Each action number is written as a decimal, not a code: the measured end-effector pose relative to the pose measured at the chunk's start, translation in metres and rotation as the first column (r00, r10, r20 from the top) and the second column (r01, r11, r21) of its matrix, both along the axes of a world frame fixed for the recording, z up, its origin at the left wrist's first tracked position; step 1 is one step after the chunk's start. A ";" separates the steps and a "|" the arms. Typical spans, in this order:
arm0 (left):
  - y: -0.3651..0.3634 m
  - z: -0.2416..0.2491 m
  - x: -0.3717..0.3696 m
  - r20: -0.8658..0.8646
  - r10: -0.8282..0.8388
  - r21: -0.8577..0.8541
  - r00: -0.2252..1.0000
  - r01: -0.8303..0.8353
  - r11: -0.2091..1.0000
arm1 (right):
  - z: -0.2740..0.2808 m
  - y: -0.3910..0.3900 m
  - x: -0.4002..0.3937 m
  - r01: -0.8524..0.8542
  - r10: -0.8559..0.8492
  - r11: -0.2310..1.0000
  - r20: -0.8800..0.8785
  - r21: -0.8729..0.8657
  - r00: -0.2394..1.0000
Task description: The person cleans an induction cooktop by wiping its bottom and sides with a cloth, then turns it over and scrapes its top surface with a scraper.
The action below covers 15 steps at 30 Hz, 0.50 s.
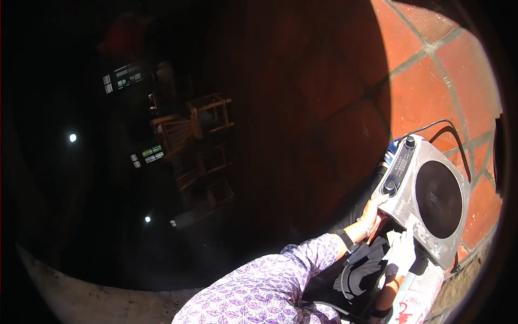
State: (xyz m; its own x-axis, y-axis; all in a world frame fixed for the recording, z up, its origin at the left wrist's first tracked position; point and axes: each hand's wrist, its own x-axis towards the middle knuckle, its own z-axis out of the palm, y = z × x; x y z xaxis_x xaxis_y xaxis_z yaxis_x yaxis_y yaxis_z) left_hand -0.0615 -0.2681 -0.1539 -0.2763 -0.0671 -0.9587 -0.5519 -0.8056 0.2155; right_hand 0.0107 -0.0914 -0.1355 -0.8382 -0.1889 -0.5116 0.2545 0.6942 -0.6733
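A pale grey induction cooktop [407,210] with a round black plate [440,200] and two black knobs is tilted in sunlight. My left hand [372,215], with a black watch at its wrist, grips the cooktop's near left edge beside the lower knob. Closed around a crumpled white cloth [394,237], my right hand [403,252] has its fingertips against the cooktop's lower edge. Glare whitens that hand, so its outline is hard to read. Pale smears mark the casing near its fingers. Purple-patterned sleeves [270,281] cover my arms.
A white cylinder [421,291] with red markings is below the cooktop. A black cord [453,129] loops over the red floor tiles [415,92]. Dark grey folded material [359,272] lies beneath my arms. Wooden furniture [199,119] stands in the deep shade.
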 end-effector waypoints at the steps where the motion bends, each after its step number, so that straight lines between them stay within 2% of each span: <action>1: 0.003 0.003 -0.003 0.004 0.037 -0.030 0.999 -0.037 0.999 | 0.007 -0.004 -0.008 0.052 -0.046 0.997 0.095 -0.061 0.994; 2: 0.007 0.010 -0.009 -0.068 0.046 -0.071 0.997 -0.051 0.996 | 0.015 -0.005 -0.018 0.075 -0.064 0.993 0.126 -0.087 0.990; 3: 0.010 0.020 -0.017 -0.034 0.070 -0.073 0.997 -0.072 0.995 | 0.030 -0.008 -0.028 0.071 -0.063 0.994 0.096 -0.085 0.993; 4: 0.009 0.019 -0.016 0.010 0.007 -0.105 1.000 -0.006 0.994 | 0.044 -0.008 -0.037 0.031 -0.028 0.999 0.056 -0.045 0.998; 5: 0.008 0.020 -0.018 0.026 0.000 -0.081 1.000 0.002 0.997 | 0.066 -0.010 -0.049 0.366 -0.330 0.917 0.218 -0.156 0.919; 6: 0.001 0.011 -0.007 0.078 -0.012 -0.080 0.997 0.018 0.997 | 0.068 -0.011 -0.041 0.404 -0.354 0.900 0.269 -0.164 0.896; 7: 0.003 0.022 -0.018 -0.004 -0.076 -0.051 0.997 0.076 0.996 | 0.073 -0.007 -0.049 0.387 -0.320 0.906 0.321 -0.172 0.891; 8: 0.004 0.022 -0.020 0.002 -0.071 -0.045 0.998 0.071 0.996 | 0.084 -0.004 -0.064 0.600 -0.388 0.784 0.632 -0.157 0.671; 10: 0.007 0.026 -0.025 0.046 -0.039 -0.040 0.998 0.041 0.998 | 0.077 -0.005 -0.050 0.415 -0.332 0.830 0.269 -0.373 0.904; 11: 0.008 0.027 -0.024 0.034 -0.048 -0.046 0.998 0.050 0.998 | 0.079 -0.003 -0.055 0.258 -0.234 0.948 0.139 -0.186 0.962; 12: 0.007 0.026 -0.025 0.012 -0.056 -0.059 0.998 0.057 0.997 | 0.081 -0.002 -0.065 0.094 -0.095 0.995 0.033 0.023 0.995; 13: 0.007 0.026 -0.024 0.007 -0.066 -0.044 0.998 0.066 0.997 | 0.081 -0.004 -0.071 0.116 -0.118 0.993 0.043 0.033 0.992; 15: 0.006 0.026 -0.024 0.025 -0.080 -0.044 0.997 0.081 0.996 | 0.082 -0.008 -0.082 0.148 -0.142 0.989 0.444 0.021 0.885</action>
